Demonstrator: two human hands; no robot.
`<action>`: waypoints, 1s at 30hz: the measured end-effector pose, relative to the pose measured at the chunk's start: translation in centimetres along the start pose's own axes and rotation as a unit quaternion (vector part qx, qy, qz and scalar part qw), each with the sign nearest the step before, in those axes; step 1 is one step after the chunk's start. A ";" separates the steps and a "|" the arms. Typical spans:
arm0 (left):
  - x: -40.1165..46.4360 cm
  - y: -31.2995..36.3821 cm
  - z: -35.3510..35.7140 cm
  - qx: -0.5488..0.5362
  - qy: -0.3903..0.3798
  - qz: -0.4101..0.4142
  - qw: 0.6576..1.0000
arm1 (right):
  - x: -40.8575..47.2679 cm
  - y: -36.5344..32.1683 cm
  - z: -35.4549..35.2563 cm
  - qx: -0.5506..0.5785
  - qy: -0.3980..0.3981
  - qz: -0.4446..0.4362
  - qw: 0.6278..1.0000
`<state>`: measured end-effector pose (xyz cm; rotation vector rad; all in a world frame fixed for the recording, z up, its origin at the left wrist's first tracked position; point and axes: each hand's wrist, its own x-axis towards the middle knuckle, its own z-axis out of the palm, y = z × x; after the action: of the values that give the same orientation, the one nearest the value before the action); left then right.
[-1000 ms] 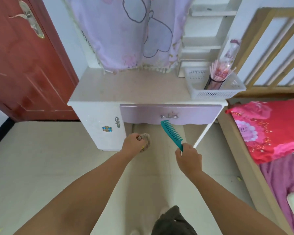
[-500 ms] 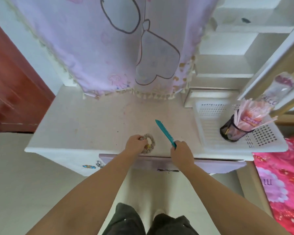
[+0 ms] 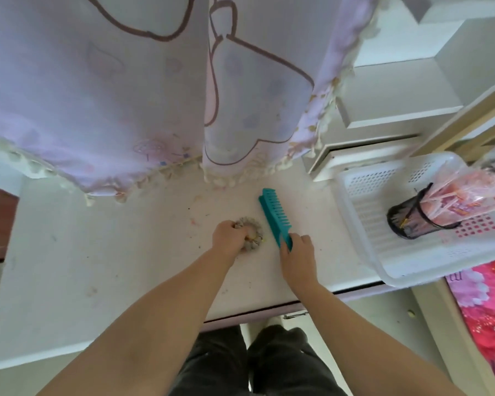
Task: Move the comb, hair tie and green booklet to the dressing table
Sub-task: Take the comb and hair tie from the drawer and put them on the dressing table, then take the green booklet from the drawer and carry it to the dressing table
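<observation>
On the white dressing table (image 3: 97, 267) my left hand (image 3: 229, 237) grips a beige frilly hair tie (image 3: 253, 234), which rests against the tabletop. Just to its right my right hand (image 3: 296, 248) holds the handle end of a teal comb (image 3: 275, 215). The comb lies low over the table, its teeth pointing right and its far end toward the curtain. No green booklet is in view.
A lilac curtain (image 3: 155, 95) with a tasselled hem hangs over the back of the table. A white plastic basket (image 3: 363, 224) at the right holds a black mesh cup (image 3: 412, 224) of pink packets. White shelves (image 3: 397, 90) rise behind it. A red floral bedspread (image 3: 486, 304) lies at far right.
I have stepped up to the table. Both hands moved forward from in front of the drawer to over the tabletop and lowered the hair tie and comb onto it.
</observation>
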<state>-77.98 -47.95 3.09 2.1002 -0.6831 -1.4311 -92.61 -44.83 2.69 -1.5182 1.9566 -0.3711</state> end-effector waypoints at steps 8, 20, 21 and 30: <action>-0.3 0.1 0.2 0.150 0.012 0.054 0.987 | 1.5 1.6 -1.6 -0.059 0.024 0.049 0.997; -1.8 -0.5 -1.9 0.307 0.065 0.169 0.934 | 2.3 1.5 -3.0 -0.185 0.033 -0.080 0.979; -2.3 -0.4 -2.0 0.326 0.080 0.198 0.921 | 2.5 1.2 -3.3 -0.199 0.036 -0.121 0.972; -9.5 -6.9 -0.8 0.450 0.273 0.229 0.819 | 0.3 0.9 -4.0 -0.280 -0.007 -0.411 0.868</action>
<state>-79.45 -36.44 5.34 2.5363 -1.6784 -0.1501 -95.91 -45.49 5.12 -2.7063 1.3478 -0.1183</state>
